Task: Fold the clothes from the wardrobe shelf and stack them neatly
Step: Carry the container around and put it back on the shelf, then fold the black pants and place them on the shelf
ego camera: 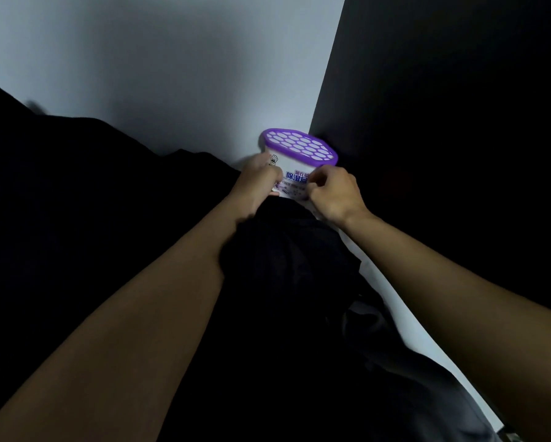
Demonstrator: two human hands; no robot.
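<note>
2 hands reach along the white shelf [371, 269]. The left hand [261, 183] and the right hand [334, 193] both have bent fingers and touch 1 white tub [295, 177] with 1 purple lid [299, 146]. I cannot tell what they hold. The dark clothes [283, 266] lie in 1 heap between the arms, up against the tub.

The left hand [257, 184], right hand [335, 196] and black clothes [283, 266] cover the white tub's [299, 147] lower part.
</note>
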